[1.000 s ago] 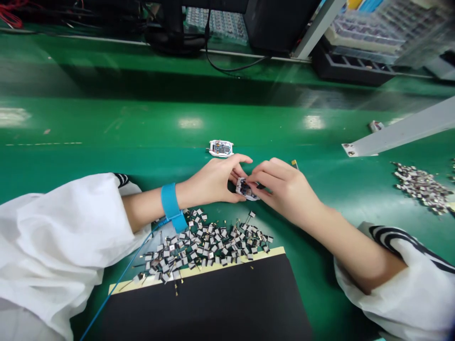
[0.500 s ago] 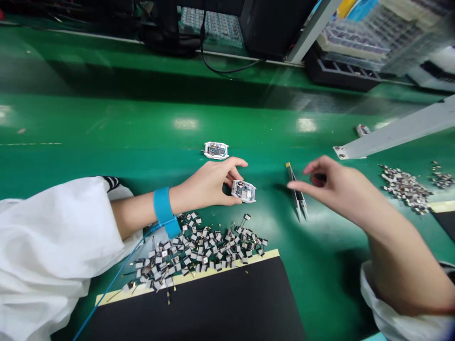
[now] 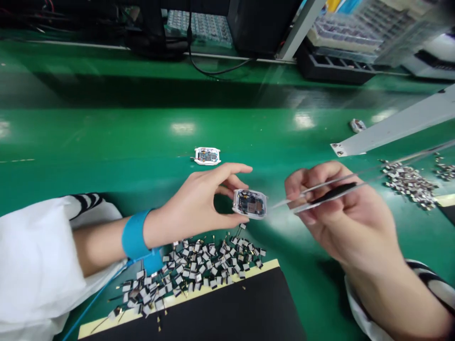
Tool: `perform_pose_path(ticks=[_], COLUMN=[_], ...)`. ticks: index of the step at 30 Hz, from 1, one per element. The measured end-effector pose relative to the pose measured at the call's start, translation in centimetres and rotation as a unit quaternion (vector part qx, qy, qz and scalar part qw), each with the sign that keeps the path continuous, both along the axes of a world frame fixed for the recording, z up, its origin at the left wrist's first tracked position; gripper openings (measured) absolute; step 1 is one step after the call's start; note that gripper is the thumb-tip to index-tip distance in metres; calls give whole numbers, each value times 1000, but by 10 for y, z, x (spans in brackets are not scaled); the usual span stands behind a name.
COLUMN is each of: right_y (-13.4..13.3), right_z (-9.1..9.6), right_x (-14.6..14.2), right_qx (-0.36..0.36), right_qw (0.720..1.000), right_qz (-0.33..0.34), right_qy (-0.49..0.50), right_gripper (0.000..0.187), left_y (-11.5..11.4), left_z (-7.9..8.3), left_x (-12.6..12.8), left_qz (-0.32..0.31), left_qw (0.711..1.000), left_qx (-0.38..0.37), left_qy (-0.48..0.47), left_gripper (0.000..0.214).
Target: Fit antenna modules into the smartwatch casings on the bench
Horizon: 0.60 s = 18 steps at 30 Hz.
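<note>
My left hand [image 3: 199,201] pinches a small clear-cased circuit module [image 3: 250,204] between thumb and fingers, lifted a little above the green bench. My right hand [image 3: 334,213] grips metal tweezers [image 3: 322,194], whose tips point left and sit close to the module's right edge. A blue wrist strap [image 3: 134,234] with a cord wraps my left wrist. A pile of small grey components [image 3: 199,270] lies just below my left hand. A second module [image 3: 207,156] rests on the bench beyond my hands.
A black mat with a pale edge [image 3: 213,312] lies at the near side. Another heap of small parts [image 3: 408,182] sits at right, under a slanted grey metal bar [image 3: 394,125]. Dark trays [image 3: 334,68], cables and equipment line the back of the green bench [image 3: 106,132].
My right hand left the module, picked up the tweezers from the bench and brought them to the module. My left hand raised the module slightly.
</note>
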State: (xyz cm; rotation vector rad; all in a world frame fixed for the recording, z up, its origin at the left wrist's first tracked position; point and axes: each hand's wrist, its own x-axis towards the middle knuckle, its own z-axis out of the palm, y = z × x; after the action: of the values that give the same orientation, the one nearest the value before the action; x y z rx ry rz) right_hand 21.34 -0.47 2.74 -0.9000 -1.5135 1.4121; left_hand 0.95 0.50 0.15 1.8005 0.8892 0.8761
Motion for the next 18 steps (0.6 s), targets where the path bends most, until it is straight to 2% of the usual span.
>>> perform_pose_path(ticks=[4,8,10,13,16,18], right_y=[-11,-15,-18,-22,-25,-28], right_z=[-5,-1,2,2,-4,-8], right_x=[-10,-3,2,3,-4,-10], right_qx=[78,191,207,216,230,208], right_qw=[996,977,970,968,966,970], right_qz=[-31,-6,-4,-18,-66,-104], right_qy=[3,-96,-126,-123,-92,-68], right_gripper=[20,26,34,36,34,30], left_y=[-9,-14,-16,-18,-19,-20], left_z=[9,12,12,13,15,16], left_x=[1,1,1,0,-1,-2], left_qz=[-7,-2,2,22,47,53], left_qw=[999,998,997,997,995,993], left_qx=[0,19,31,53,81,100], left_qy=[-40,-63,-66,-60,-43,-40], left_gripper=[58,56,54,52,45,41])
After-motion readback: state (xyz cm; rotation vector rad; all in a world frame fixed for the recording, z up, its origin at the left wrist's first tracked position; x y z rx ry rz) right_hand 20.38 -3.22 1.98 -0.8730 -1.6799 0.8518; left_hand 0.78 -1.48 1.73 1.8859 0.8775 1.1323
